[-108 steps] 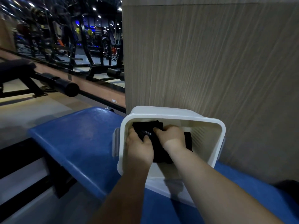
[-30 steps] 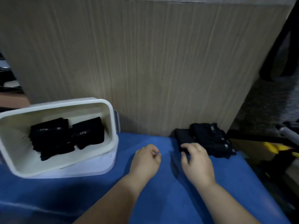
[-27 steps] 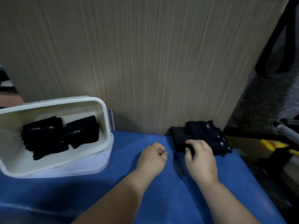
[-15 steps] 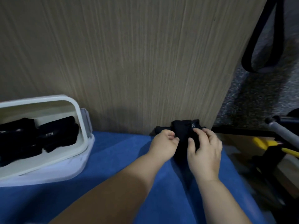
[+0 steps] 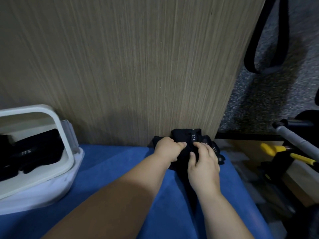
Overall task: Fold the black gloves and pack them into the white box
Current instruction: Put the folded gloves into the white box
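Blue bench (image 5: 120,163): one white box (image 5: 59,126); left hand (image 5: 168,150), right hand (image 5: 204,167) grip gloves (image 5: 183,135).

The person's body shows as two bare hands and two bare forearms — only these parts are in view. The left hand (image 5: 168,150) and the right hand (image 5: 204,165) are broad, with short, rounded fingers. The left forearm (image 5: 120,195) and the right forearm (image 5: 229,214) run uncovered to the lower edge of the view — smooth skin all the way.
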Demonstrator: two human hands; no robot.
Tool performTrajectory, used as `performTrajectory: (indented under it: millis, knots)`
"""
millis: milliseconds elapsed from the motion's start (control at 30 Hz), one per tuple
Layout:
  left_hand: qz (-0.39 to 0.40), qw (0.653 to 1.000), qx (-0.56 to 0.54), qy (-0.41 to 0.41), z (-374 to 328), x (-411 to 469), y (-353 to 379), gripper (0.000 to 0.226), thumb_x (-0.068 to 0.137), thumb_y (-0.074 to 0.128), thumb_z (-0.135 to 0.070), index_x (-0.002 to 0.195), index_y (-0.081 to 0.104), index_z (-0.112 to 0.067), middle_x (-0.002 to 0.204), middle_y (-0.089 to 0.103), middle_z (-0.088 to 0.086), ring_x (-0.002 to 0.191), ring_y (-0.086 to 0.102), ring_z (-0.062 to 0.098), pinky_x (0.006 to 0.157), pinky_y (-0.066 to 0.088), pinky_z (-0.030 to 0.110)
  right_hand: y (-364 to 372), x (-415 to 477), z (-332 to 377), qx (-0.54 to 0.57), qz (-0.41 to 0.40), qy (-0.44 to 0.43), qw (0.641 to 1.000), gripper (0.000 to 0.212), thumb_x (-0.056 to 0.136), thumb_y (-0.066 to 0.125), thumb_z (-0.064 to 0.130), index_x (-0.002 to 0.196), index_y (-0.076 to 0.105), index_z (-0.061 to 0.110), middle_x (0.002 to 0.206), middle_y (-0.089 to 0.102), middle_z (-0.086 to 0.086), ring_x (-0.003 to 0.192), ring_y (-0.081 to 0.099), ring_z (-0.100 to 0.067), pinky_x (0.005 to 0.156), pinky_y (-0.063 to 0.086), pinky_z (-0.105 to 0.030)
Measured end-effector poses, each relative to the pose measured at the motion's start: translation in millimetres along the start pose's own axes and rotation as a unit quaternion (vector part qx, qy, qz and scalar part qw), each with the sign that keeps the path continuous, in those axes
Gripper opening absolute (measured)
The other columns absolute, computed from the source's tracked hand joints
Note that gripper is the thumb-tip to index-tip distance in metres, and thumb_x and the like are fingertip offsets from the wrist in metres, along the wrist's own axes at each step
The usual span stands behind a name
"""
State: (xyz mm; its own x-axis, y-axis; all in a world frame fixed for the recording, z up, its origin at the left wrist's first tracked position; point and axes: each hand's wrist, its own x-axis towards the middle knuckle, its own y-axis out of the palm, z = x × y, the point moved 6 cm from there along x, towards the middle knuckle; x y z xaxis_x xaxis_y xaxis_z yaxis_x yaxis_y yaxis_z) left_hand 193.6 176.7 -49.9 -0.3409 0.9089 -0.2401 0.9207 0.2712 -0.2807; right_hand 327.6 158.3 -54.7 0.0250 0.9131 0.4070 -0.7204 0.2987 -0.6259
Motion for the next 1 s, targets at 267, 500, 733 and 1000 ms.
performTrajectory:
  millis: [267, 500, 733, 1000]
  knots:
    - [0.021, 0.995, -0.095, 0.025, -9, -15, -2, 0.056, 0.088, 0.067, -0.025, 0.137, 0.046, -0.009, 0.116, 0.059, 0.003, 0.081, 0.056, 0.012, 0.074, 0.048, 0.022, -13, -2, 9, 0.028, -0.031, 0.002, 0.999, 0.032, 0.097, 0.047, 0.027, 0.129, 0.050, 0.022, 0.136, 0.048, 0.001, 0.129, 0.040, -0.020, 0.104, 0.029, -0.042]
    - [0.017, 0.981, -0.185, 0.063, -23, -33, -17, 0.006, 0.086, 0.066, -0.017, 0.081, 0.062, -0.019, 0.088, 0.070, 0.003, 0.080, 0.064, 0.015, 0.064, 0.051, 0.025, -32, -2, 27, 0.107, -0.065, -0.017, 0.992, 0.045, 0.093, 0.050, 0.037, 0.131, 0.045, 0.015, 0.132, 0.051, -0.007, 0.122, 0.046, -0.025, 0.102, 0.037, -0.047]
    - [0.035, 0.974, -0.205, 0.091, -22, -64, -47, 0.013, 0.087, 0.057, -0.012, 0.076, 0.051, -0.017, 0.072, 0.060, 0.006, 0.068, 0.057, 0.021, 0.062, 0.044, 0.032, -26, -4, 33, 0.284, 0.053, 0.087, 0.953, 0.082, 0.071, 0.067, 0.058, 0.140, 0.035, 0.028, 0.135, 0.051, 0.002, 0.123, 0.049, -0.015, 0.106, 0.039, -0.036]
    - [0.089, 0.971, -0.206, 0.086, 10, -103, -110, 0.016, 0.091, 0.053, -0.007, 0.078, 0.055, -0.017, 0.076, 0.060, 0.006, 0.070, 0.056, 0.016, 0.062, 0.042, 0.029, 3, -57, 95, 0.635, 0.347, 0.187, 0.665, 0.067, 0.061, 0.085, 0.028, 0.122, 0.063, 0.010, 0.118, 0.068, -0.014, 0.107, 0.066, -0.026, 0.080, 0.057, -0.038]
